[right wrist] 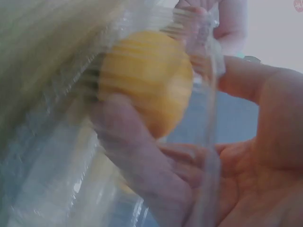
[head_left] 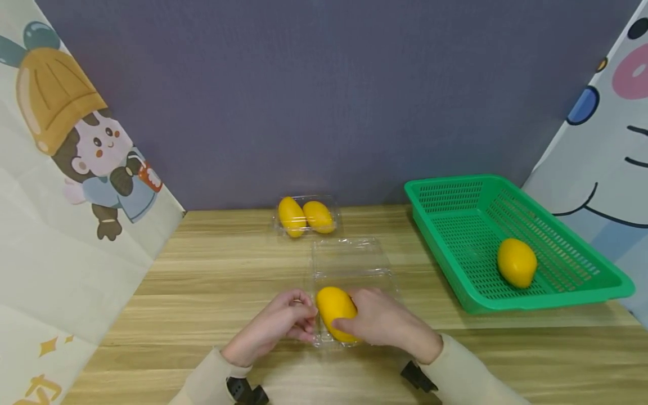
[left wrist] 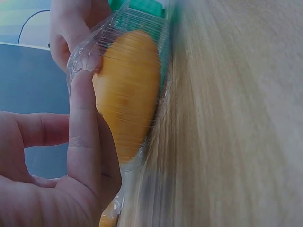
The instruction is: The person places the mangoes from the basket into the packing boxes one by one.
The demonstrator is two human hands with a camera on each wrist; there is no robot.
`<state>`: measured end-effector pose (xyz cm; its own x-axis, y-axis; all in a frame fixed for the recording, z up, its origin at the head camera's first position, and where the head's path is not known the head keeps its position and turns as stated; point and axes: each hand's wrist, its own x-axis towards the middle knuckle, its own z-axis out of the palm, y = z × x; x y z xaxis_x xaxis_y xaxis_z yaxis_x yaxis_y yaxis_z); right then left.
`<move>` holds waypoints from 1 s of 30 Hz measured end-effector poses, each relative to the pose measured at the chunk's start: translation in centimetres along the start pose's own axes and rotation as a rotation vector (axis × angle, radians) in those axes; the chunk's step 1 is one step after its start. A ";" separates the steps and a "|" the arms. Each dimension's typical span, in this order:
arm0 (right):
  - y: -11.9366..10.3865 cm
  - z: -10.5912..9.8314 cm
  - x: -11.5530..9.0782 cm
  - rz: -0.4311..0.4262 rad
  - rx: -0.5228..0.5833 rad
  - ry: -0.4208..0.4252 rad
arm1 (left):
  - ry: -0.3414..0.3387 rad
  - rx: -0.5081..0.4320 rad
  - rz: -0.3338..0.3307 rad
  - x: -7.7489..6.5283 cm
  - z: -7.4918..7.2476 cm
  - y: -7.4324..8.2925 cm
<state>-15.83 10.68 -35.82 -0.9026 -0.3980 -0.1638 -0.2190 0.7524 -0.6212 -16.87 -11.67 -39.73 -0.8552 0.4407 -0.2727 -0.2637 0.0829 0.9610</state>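
A yellow mango [head_left: 336, 313] lies in a clear plastic clamshell box [head_left: 349, 260], whose lid is folded back, away from me. My right hand [head_left: 381, 322] reaches into the box from the right and holds the mango between thumb and fingers; the right wrist view shows the fingers [right wrist: 142, 151] against the mango [right wrist: 147, 75] through blurred plastic. At the box's left wall, my left hand [head_left: 278, 322] touches the rim with its fingertips. In the left wrist view the fingers [left wrist: 84, 137] stand nearly straight along that wall, beside the mango [left wrist: 130, 94].
A second clear box [head_left: 330, 206] with two mangoes [head_left: 292, 216] sits at the back against the dark panel. To the right stands a green basket [head_left: 455, 264] with one mango [head_left: 517, 262] in it. Printed sheets flank the wooden table [head_left: 212, 270].
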 end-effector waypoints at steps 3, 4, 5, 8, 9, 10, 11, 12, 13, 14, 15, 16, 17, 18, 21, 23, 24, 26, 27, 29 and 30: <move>-0.1 -0.7 -0.1 0.020 0.000 0.014 | -0.001 0.000 0.002 0.0 0.0 0.0; 0.0 -1.1 -0.1 0.025 -0.004 0.030 | 0.000 0.000 0.002 0.0 0.0 0.1; 0.0 -1.5 -0.1 0.038 -0.001 0.046 | 0.000 0.000 0.003 -0.1 0.0 0.1; 0.4 -2.8 0.1 0.057 0.008 0.129 | 0.002 0.002 0.006 -0.1 0.0 0.2; 0.6 -3.2 0.1 0.053 0.013 0.159 | 0.002 0.002 0.007 -0.1 0.0 0.2; 0.9 -3.7 0.2 0.054 0.021 0.184 | 0.002 0.003 0.008 -0.1 0.0 0.2; 1.2 -4.1 0.2 0.055 0.035 0.207 | 0.002 0.002 0.009 -0.1 0.0 0.2; 1.4 -4.5 0.2 0.055 0.039 0.232 | 0.002 0.002 0.008 -0.1 0.0 0.2; 1.7 -4.9 0.2 0.055 0.046 0.254 | 0.002 0.002 0.008 -0.1 0.0 0.2; 2.0 -5.2 0.2 0.049 0.047 0.277 | 0.002 0.001 0.008 -0.1 0.0 0.2; 2.2 -5.5 0.3 0.044 0.044 0.302 | 0.002 0.001 0.008 -0.1 0.0 0.2; 2.5 -5.8 0.3 0.038 0.042 0.328 | 0.003 0.001 0.008 -0.1 0.0 0.2; 2.7 -6.0 0.4 0.032 0.036 0.352 | 0.004 0.001 0.009 -0.1 0.0 0.2; 2.9 -6.2 0.4 0.030 0.029 0.373 | 0.005 0.001 0.009 -0.1 0.0 0.1; 3.4 -6.8 0.5 0.022 0.012 0.423 | 0.007 0.001 0.011 -0.1 0.0 0.1; 3.7 -7.3 0.3 0.026 0.015 0.435 | 0.009 0.002 0.011 -0.2 -0.1 0.0; 3.8 -7.6 0.2 0.027 0.019 0.442 | 0.010 0.002 0.011 -0.2 -0.1 0.0; 4.0 -8.2 -0.2 0.029 0.016 0.448 | 0.010 0.001 0.014 -0.2 -0.1 -0.1; 4.0 -8.6 -0.5 0.031 0.018 0.447 | 0.010 0.000 0.014 -0.2 0.0 -0.1; 4.2 -9.2 -1.0 0.039 0.014 0.434 | 0.007 -0.002 0.019 -0.2 0.0 -0.1; 4.2 -9.4 -1.3 0.041 0.010 0.426 | 0.003 -0.005 0.020 -0.2 0.1 -0.1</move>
<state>-19.08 19.29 -31.01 -0.9834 -0.1142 0.1414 -0.1782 0.7574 -0.6282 -16.65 -11.70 -39.79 -0.8619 0.4392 -0.2535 -0.2485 0.0700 0.9661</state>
